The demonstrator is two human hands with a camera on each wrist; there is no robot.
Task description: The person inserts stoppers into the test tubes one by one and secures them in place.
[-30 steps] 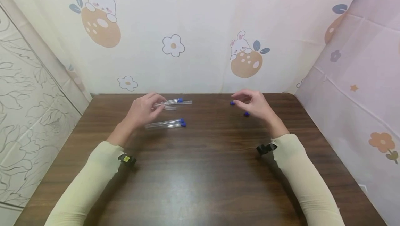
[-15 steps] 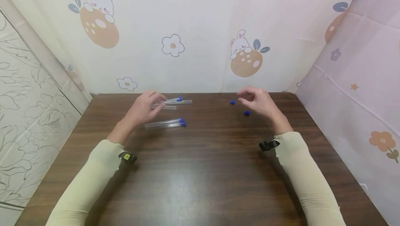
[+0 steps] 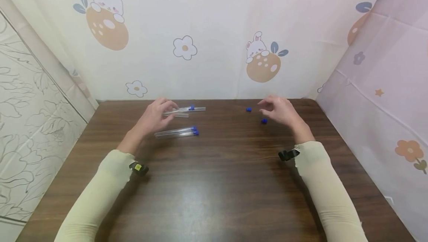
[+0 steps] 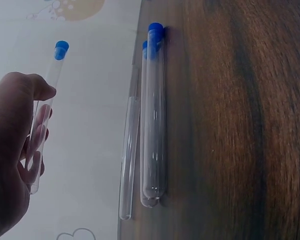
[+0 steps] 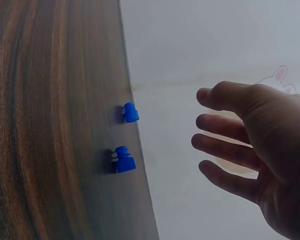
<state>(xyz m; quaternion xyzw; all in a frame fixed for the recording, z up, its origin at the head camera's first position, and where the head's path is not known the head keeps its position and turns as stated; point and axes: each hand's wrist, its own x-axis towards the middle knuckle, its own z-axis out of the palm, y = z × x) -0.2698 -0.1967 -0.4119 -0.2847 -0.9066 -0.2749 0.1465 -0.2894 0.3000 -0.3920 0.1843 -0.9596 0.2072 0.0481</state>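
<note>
My left hand [image 3: 155, 115] holds a clear test tube [image 4: 40, 127] with a blue stopper [image 4: 61, 50], thumb on one side and fingers on the other. In the left wrist view two stoppered test tubes [image 4: 155, 120] lie side by side on the table. Beside them is an uncapped test tube [image 4: 129, 160]; the head view shows a second uncapped tube [image 3: 200, 109] partly behind the held one. My right hand [image 3: 278, 110] hovers with relaxed fingers and nothing in them. Near it two loose blue stoppers [image 5: 123, 160] [image 3: 249, 109] lie on the table, apart from the fingers.
The dark wood-grain table [image 3: 214, 182] meets a patterned curtain [image 3: 214, 67] at its back edge. More curtain [image 3: 384, 115] hangs along the right, and a panel with line-drawn flowers [image 3: 26, 123] stands at the left.
My right hand has drawn back to the right from the farther blue stopper, which stays on the table. The left hand keeps its hold on the test tube, almost still.
</note>
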